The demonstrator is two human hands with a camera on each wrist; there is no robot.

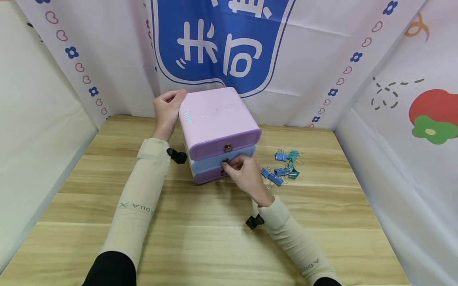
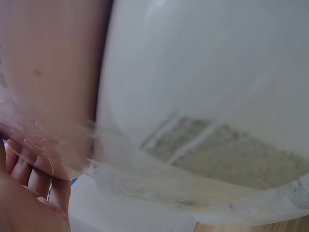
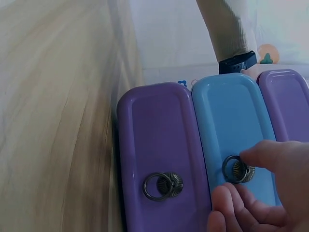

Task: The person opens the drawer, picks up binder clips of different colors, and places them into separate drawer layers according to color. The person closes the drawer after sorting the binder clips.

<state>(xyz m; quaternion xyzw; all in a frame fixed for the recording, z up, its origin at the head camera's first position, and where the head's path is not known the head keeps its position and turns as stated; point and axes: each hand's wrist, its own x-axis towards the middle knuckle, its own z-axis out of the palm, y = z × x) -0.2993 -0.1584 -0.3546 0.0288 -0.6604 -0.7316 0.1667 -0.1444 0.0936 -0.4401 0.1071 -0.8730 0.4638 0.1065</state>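
A three-drawer box [image 1: 219, 119] stands by the middle of the counter [image 1: 200, 238]'s back edge; the left grip [image 1: 165, 111], bent round its rear left corner, probably steadies it; the right grip [image 1: 247, 174], nearly closed, pinches the blue drawer [image 3: 227, 111]'s ring pull [image 3: 240, 171], presumably for purchase.

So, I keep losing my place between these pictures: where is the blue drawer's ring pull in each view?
Head: the ring pull is just below centre, at the right hand.
Left wrist: not in it.
Right wrist: right of centre, below the middle, on the blue drawer.
Shared landmark: the left hand, at least partly visible in all three.
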